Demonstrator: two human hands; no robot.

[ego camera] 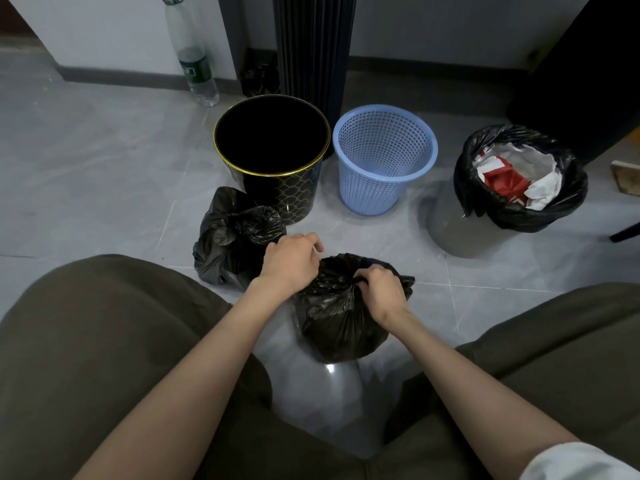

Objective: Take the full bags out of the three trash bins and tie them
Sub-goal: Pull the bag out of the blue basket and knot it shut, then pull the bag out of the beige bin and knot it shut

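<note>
Tying the second bag on the floor between the knees

The black trash bag (337, 320) stands upright, its gathered neck pointing up between both hands: the right hand (381, 292) has fingers curled, pinching the bunched plastic, and the left hand (291, 261) is fisted just beside it, apparently pulling an ear leftward, across the neck.

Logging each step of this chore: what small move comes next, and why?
Probably pull the knot tight: both the left hand and right hand pinch the gathered neck of the black plastic bag on the floor, and no finished knot shows yet.
</note>
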